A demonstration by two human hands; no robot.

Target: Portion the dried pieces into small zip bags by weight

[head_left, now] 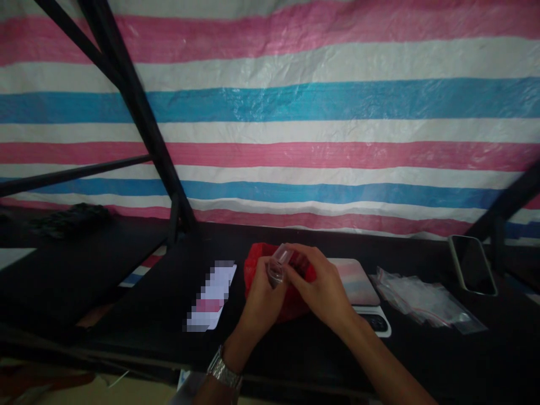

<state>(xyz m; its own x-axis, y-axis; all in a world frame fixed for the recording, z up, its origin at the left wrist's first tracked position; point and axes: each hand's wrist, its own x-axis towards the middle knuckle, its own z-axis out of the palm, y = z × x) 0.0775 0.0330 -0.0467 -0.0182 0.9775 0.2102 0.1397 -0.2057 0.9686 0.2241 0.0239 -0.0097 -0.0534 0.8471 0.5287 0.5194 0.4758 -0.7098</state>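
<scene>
Both my hands meet over the black table (160, 304), just in front of a red plastic bag (257, 264). My left hand (262, 301), with a metal watch on its wrist, is closed around a small clear plastic container (279, 263). My right hand (321, 287) pinches the top of the same container from the right. The red bag lies partly hidden behind my fingers.
A pale card or packet (213, 295) lies left of the bag. A phone with a pink-blue case (358, 281) lies to the right, then clear zip bags (422, 298) and a dark phone (472, 264). Black frame bars (135, 101) and a striped tarp (320, 112) stand behind.
</scene>
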